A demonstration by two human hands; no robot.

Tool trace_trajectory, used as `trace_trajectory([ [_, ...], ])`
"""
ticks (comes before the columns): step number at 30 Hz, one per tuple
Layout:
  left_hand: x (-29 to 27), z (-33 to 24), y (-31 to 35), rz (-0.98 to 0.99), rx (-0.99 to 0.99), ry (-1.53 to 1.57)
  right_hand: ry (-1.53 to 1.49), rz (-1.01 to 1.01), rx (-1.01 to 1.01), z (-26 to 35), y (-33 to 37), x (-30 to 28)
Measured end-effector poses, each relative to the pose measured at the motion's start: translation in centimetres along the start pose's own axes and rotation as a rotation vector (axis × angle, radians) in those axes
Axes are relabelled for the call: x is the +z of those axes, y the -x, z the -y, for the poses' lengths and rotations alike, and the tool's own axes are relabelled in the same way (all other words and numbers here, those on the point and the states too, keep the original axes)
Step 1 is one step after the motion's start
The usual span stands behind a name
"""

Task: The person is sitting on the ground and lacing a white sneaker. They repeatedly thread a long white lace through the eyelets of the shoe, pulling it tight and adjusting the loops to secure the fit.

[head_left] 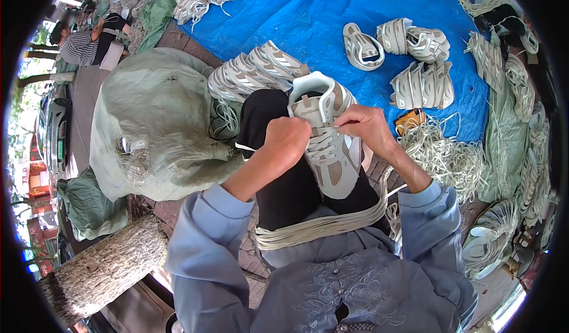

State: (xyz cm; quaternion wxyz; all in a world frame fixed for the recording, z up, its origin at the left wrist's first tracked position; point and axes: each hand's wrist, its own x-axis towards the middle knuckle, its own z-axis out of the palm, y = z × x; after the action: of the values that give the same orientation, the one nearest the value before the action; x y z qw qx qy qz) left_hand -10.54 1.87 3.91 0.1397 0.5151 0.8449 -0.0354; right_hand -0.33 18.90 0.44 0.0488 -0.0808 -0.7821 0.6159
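Across my knees lies a beige and white sneaker upper [339, 170], toe toward me, with a pale shoelace [320, 146] crisscrossed through its lower eyelets. My left hand [287, 140] is closed in a fist at the left eyelet edge, gripping the lace; its fingertips are mostly hidden. On the opposite edge my right hand [363, 125] pinches the lace between thumb and finger, beside the tongue [312, 109]. A bundle of loose pale laces [323, 229] lies over my lap.
Stacked uppers [255, 72] sit beyond my left knee; more uppers [422, 85] rest on a blue tarp [278, 13]. A lace heap [447, 155] lies right, near an orange object [409, 121]. Left are a large pale sack [157, 119] and a tree trunk [106, 268]. Another person [89, 45] sits far left.
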Motion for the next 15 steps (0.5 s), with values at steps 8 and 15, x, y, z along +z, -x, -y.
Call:
trace_trajectory([
  [8, 0.39, 0.26, 0.36, -0.459, 0.227, 0.033, 0.232, -0.102, -0.175, -0.16, -0.52, 0.15],
  [15, -0.44, 0.11, 0.15, -0.403, -0.114, 0.813, 0.426, -0.133, -0.296, -0.45, -0.84, 0.43],
])
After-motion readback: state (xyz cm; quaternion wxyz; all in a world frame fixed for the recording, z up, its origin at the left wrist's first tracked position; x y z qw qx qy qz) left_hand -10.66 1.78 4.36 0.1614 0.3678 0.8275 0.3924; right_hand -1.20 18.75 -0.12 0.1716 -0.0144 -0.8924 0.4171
